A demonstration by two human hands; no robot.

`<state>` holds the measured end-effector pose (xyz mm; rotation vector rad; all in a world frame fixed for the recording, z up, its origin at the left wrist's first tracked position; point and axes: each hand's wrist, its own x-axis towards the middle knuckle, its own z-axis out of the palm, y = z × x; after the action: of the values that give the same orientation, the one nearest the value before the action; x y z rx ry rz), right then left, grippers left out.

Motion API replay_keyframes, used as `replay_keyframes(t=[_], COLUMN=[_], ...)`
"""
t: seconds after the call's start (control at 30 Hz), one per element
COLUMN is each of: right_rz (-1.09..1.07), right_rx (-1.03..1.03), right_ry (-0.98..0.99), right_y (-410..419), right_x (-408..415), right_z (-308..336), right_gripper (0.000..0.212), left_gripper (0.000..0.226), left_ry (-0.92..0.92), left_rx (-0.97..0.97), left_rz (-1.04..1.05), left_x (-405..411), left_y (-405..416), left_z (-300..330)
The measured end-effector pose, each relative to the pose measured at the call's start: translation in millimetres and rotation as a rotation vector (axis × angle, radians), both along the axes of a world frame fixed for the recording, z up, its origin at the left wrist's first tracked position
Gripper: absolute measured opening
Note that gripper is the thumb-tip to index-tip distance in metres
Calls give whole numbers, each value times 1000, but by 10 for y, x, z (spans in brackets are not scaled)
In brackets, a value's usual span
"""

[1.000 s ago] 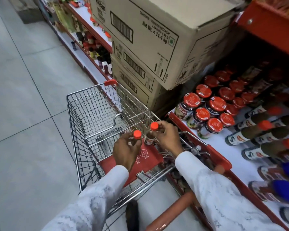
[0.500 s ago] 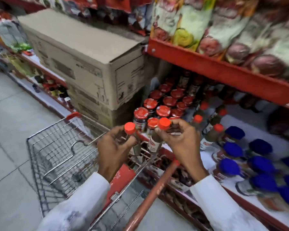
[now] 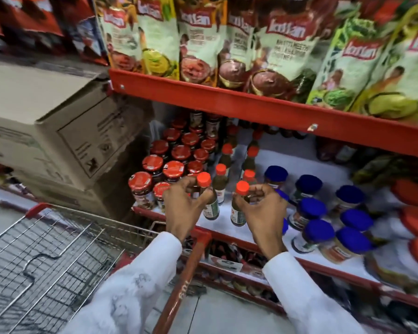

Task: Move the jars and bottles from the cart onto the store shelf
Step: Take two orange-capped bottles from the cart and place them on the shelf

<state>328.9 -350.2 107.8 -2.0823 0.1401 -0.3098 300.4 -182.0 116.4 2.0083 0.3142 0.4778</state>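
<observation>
- I am holding two small dark bottles with orange caps over the front of the white store shelf (image 3: 258, 232), one in each hand, both upright and gripped just under the cap.
- My left hand (image 3: 182, 208) is pinching the left bottle (image 3: 206, 198) with fingers closed on its neck; it is hanging just beside the red-lidded jars (image 3: 155, 169).
- My right hand (image 3: 261, 210) is clamping the right bottle (image 3: 239, 206) the same way — thumb and fingertips wrapped tight around the neck.
- I am judging the main risk to be a knock: the bottles already standing (image 3: 220, 179) directly behind could topple if I set these down too far in.
- A neck-only grip may be letting the bases swing, so either bottle could land tilted on the red shelf lip (image 3: 227, 233) and fall toward the cart (image 3: 58, 249) — or the floor.
- The blue-capped jars (image 3: 311, 210) are crowding my right hand's side.
</observation>
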Motion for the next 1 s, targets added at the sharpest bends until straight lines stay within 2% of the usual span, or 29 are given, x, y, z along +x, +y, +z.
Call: replay_keyframes(t=[0.1, 0.27, 0.77, 0.83, 0.93, 1.0], right_rz=[-21, -58, -35, -23, -22, -4], right_rx=[6, -45, -48, -74, -117, -130], right_ry=[54, 109, 100, 95, 75, 63], right_y=[-19, 6, -25, -48, -80, -83], right_x=[110, 244, 189, 182, 191, 203], right_z=[-141, -310, -306, -309, -300, -275], right_gripper=[21, 19, 21, 28, 47, 50], left_gripper=[11, 16, 13, 22, 52, 59], left_ry=[62, 141, 158, 146, 138, 117], left_rx=[23, 45, 58, 63, 17, 5], left_rz=[-31, -70, -109, -119, -160, -200], left_x=[180, 332, 383, 369, 357, 368], left_y=[-84, -117, -99, -86, -42, 1], left_z=[-138, -328, -438, -420, -355, -311])
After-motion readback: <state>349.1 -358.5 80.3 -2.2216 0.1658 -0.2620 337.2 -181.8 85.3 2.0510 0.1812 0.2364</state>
